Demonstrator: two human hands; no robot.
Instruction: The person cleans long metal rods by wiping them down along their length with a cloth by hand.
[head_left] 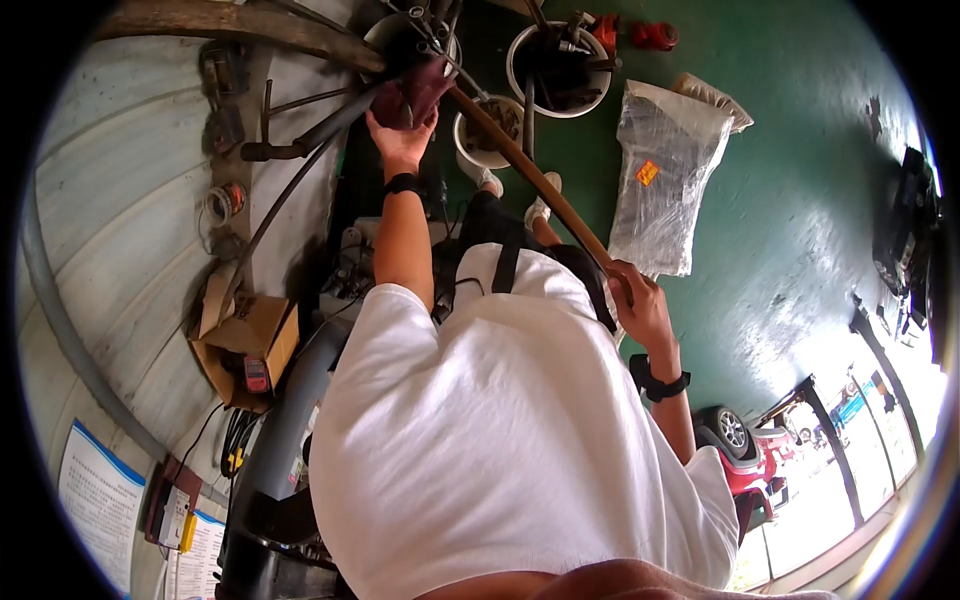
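Observation:
A dark red cloth (414, 92) is bunched in my left hand (402, 135), whose fingers are closed around it. My right hand (643, 305) grips the near end of a long wooden pole (530, 178). From there the pole slants up to the cloth, and its far end passes beside or behind the cloth; I cannot tell whether they touch. Just beyond my left hand stands a white bucket (456, 52) with wrenches and other metal tools in it. A smaller white bucket (460, 140) sits beside the pole.
Another white bucket (512, 75) holds dark metal parts. A plastic-wrapped package (665, 170) lies on the green floor (770, 250). On the left are a T-handled metal bar (290, 150), an open cardboard box (275, 330) and a grey cylinder (300, 410). A red car (765, 450) stands at right.

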